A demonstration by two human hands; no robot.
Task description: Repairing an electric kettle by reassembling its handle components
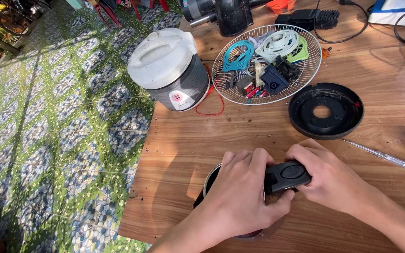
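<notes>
Left hand (242,192) closed down over a round metal kettle body (210,180) at the near edge of the wooden table (240,131); right hand (326,175) wrapped around its black handle (287,175), fingers curled tight. Beyond them, a wire fan guard (221,79) used as a tray, filled with a teal plastic part (238,55), a pale green one (278,43), a black plug block (277,77) and small red pieces. Beside it, a white rice cooker (169,65), lid shut. Nearby, a black round base (325,111) and a screwdriver (385,157).
</notes>
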